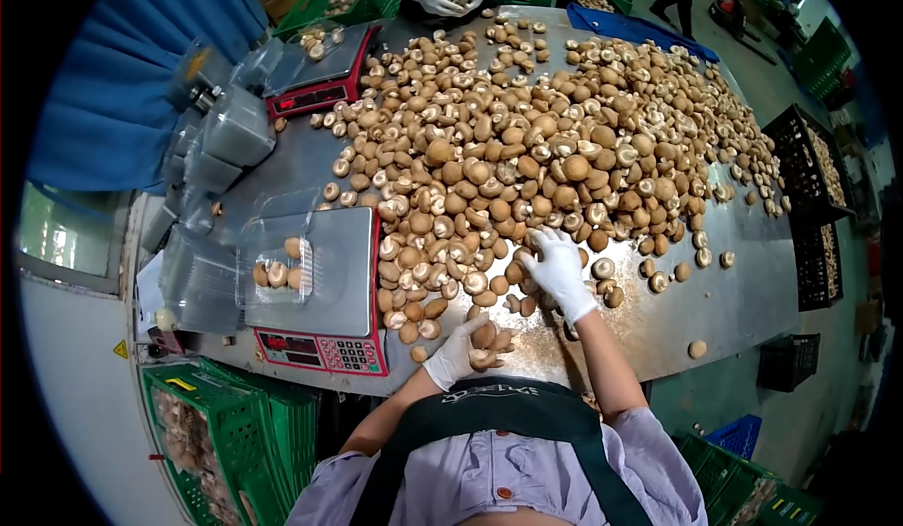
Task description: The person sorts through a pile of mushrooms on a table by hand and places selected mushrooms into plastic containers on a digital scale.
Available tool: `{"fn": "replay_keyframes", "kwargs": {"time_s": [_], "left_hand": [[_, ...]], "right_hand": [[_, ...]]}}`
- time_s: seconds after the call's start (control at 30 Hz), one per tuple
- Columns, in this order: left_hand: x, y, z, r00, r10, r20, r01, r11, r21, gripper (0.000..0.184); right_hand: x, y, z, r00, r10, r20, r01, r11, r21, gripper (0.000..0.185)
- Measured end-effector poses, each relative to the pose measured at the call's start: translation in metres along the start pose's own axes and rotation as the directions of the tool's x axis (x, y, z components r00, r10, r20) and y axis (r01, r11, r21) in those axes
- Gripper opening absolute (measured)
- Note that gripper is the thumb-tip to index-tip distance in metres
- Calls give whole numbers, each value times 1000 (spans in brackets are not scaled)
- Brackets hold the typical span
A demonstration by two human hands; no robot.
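From the head-worn view, I saw a person in a dark green apron (508, 404) standing at a metal desk (743, 291), a broad heap of brown mushrooms (527, 140) spread before them. Their gloved left hand (451, 358), low and near the apron, had its grip closed around a few mushrooms (485, 341), caps and stems showing past the fingers. The gloved right hand (562, 277) reached to the heap's near edge, fingers bent over the mushrooms there; whether that grip had clenched on one, I couldn't tell. Beside the heap, on the person's left, sat a red-edged scale (345, 272) bearing a clear tray (266, 245) with several mushrooms inside. Nested clear trays (196, 281) stood just left of it, and a second scale (315, 98) farther back. Across the desk, a co-worker's gloved hands (435, 0) were together at a mushroom.
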State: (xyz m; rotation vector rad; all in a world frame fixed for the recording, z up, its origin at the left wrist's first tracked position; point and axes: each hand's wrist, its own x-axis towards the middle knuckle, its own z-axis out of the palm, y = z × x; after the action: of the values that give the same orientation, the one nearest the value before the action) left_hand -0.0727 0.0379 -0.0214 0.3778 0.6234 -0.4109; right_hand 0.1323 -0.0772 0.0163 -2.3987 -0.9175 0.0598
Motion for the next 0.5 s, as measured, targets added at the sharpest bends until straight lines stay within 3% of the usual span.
{"fn": "replay_keyframes", "kwargs": {"time_s": [0.03,0.1,0.17,0.23,0.3,0.37,0.43,0.5], "left_hand": [[-1,-1,0,999,2,-35,0,998,57,55],[-3,-4,1,996,30,-90,-24,998,61,53],[-5,-2,6,988,62,-141,-54,997,63,51],[-8,2,10,986,53,-160,-57,998,-24,48],[-4,1,2,988,66,-136,-78,993,-84,41],[-4,-1,-2,991,72,-112,-88,986,-142,35],[-7,1,3,990,80,-118,-96,986,-138,36],[-9,4,9,992,49,-114,-69,982,-174,37]], "right_hand": [[1,-3,10,997,1,80,4,998,-57,52],[-15,-13,23,981,-155,120,178,961,-210,54],[-31,-13,29,977,-182,109,202,955,-218,49],[-43,-15,11,954,-216,206,237,968,-82,44],[-56,-15,-7,930,-280,240,315,941,-122,42],[-65,-7,-16,930,-237,280,263,963,-60,41],[-60,-5,-29,966,-168,194,136,977,166,34],[-49,-12,-41,986,-15,163,-8,991,135,29]]}}
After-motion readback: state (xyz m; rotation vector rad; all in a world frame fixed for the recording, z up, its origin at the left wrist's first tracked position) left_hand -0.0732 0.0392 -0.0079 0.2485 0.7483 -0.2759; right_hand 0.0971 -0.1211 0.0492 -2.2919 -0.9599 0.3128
